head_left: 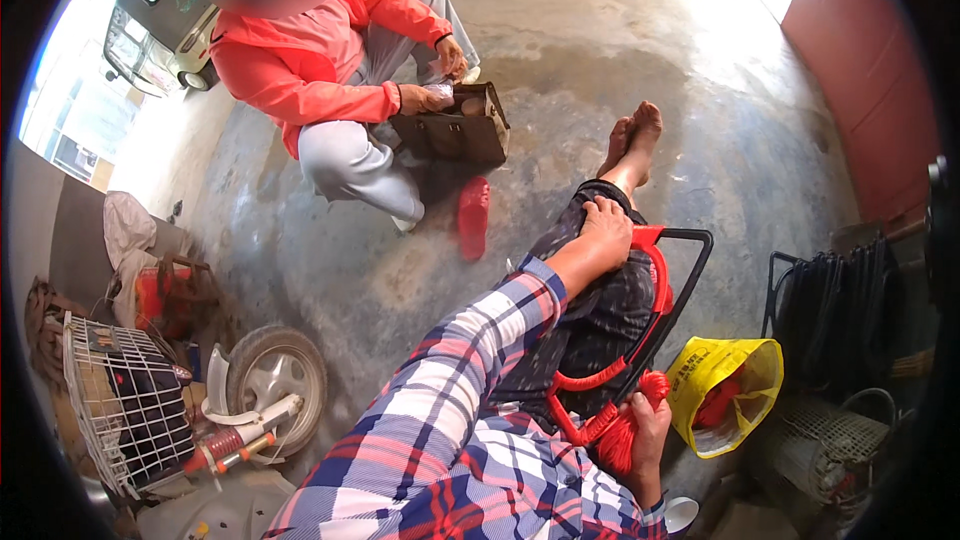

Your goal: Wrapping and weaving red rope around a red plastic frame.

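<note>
A black metal frame point(688, 285), partly wrapped in red cord point(600, 377), lies across my legs in dark patterned trousers. My left hand point(604, 227) is at its far end over my shin, with fingers curled down; the frame's red corner comes out from under the palm. Closer to my body, my right hand point(650, 428) is closed round a bundle of red cord point(622, 440) beside the frame's near end. Part of the bundle is hidden behind the fingers and frame. Both forearms are in plaid sleeves.
Right of me stands a yellow bag point(688, 390) with red material inside. Ahead, a person in a red jacket point(290, 80) squats with both hands at a dark handbag point(455, 138). A red slipper point(474, 218) lies nearby. A wheel point(277, 385) and wire basket point(130, 410) are at left.
</note>
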The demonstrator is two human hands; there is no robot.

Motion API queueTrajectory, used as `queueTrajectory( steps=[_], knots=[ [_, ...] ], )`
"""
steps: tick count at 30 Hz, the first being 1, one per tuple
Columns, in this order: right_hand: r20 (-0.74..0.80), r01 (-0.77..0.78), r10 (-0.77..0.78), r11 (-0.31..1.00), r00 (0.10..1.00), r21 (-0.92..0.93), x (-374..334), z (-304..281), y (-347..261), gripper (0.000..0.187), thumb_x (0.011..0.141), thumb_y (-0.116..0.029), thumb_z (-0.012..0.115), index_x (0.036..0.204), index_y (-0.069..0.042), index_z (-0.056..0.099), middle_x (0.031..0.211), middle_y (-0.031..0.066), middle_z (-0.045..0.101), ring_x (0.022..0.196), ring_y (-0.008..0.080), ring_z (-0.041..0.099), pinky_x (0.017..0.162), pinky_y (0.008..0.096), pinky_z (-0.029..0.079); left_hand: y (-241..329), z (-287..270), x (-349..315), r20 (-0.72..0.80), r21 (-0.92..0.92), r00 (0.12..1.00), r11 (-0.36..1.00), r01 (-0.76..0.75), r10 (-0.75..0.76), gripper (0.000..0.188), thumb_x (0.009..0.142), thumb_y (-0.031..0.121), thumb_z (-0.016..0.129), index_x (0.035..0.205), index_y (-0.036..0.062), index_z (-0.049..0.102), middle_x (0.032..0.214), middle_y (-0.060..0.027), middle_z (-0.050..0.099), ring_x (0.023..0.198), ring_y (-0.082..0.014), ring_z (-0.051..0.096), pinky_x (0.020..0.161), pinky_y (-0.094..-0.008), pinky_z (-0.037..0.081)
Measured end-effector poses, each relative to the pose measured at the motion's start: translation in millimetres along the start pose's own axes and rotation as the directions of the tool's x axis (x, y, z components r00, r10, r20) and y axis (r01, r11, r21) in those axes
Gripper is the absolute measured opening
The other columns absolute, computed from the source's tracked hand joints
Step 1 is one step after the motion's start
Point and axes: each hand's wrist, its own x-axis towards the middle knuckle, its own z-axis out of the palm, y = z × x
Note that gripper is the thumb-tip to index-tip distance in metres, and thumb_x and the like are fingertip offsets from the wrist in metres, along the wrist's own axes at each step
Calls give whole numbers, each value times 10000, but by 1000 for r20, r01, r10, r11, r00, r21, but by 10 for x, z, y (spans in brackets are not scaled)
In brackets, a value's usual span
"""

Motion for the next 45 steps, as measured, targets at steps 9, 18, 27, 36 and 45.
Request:
queueTrajectory(
  steps=[9, 18, 27, 36, 45],
  knots=[
    [12, 6, -6, 999, 1000, -51, 13, -14, 8, 194, 897, -95, 602, 1062, -1, 561, 830, 20, 593, 707, 95, 578, 670, 234, 480, -2, 13, 4, -3, -22, 1000, 1000, 0, 0, 503, 886, 269, 529, 1319, 11, 535, 1374, -245, 460, 1268, -428, 407, 994, -556, 355],
    [31, 13, -11, 997, 999, -73, 0, -41, -3, 159, 923, -120, 583, 1051, -33, 546, 864, 27, 581, 739, 96, 572, 700, 229, 488, -3, -15, 3, 11, -5, 1000, 1000, 10, -10, 512, 872, 267, 549, 1315, 10, 537, 1373, -236, 461, 1262, -413, 411, 984, -545, 361],
    [51, 8, -7, 999, 999, -33, -13, -23, -29, 168, 925, -113, 582, 1065, -29, 543, 864, 30, 579, 735, 93, 567, 700, 224, 484, 10, -4, -4, 11, -2, 1000, 1000, 7, -7, 508, 875, 261, 544, 1315, 7, 535, 1366, -230, 465, 1250, -405, 418, 978, -535, 365],
    [44, 11, -9, 999, 999, -51, -4, -57, -5, 162, 923, -102, 583, 1061, -27, 541, 873, 37, 574, 735, 101, 573, 698, 228, 493, 4, -17, -5, 24, -5, 1000, 1000, 1, -1, 522, 873, 266, 547, 1318, -6, 527, 1382, -248, 454, 1275, -426, 405, 985, -549, 362],
    [3, 6, -6, 1000, 1000, -5, -7, -16, -2, 179, 901, -99, 602, 1051, -9, 565, 835, 21, 596, 711, 94, 577, 663, 230, 475, -31, -110, -51, -51, -246, 998, 969, -39, 27, 597, 833, 236, 594, 1372, 17, 465, 1404, -252, 416, 1304, -400, 390, 1025, -528, 345]
  ],
)
